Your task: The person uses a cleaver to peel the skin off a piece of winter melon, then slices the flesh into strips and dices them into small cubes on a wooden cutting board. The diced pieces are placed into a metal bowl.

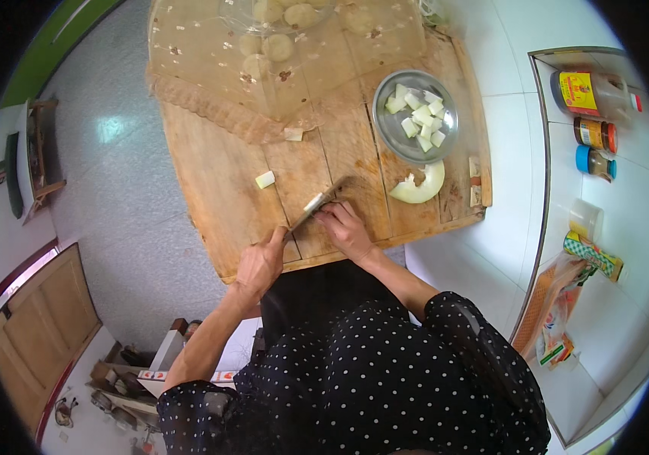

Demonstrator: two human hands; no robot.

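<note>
My left hand (pixel 260 263) grips the handle of a kitchen knife (pixel 301 220), its blade slanting up to the right over the wooden table. A pale piece of gourd or melon (pixel 313 202) lies against the blade's far side. The curled fingers of my right hand (pixel 346 227) are at the blade's near side; what is under the fingertips is hidden. Single cut chunks lie on the wood to the left (pixel 265 180) and farther back (pixel 293 134). A round metal plate (pixel 380 128) holds several pale chunks. Just below it rests a curved, pale green gourd or melon slice (pixel 425 187).
A sheer patterned cloth (pixel 216 74) covers round, pale dough-like pieces (pixel 277 48) at the table's back. Along the right, a wall recess holds a large bottle (pixel 592 95), jars (pixel 594 134), a box (pixel 593 254) and plastic bags (pixel 557 307). The table edge (pixel 324 264) runs close to my body.
</note>
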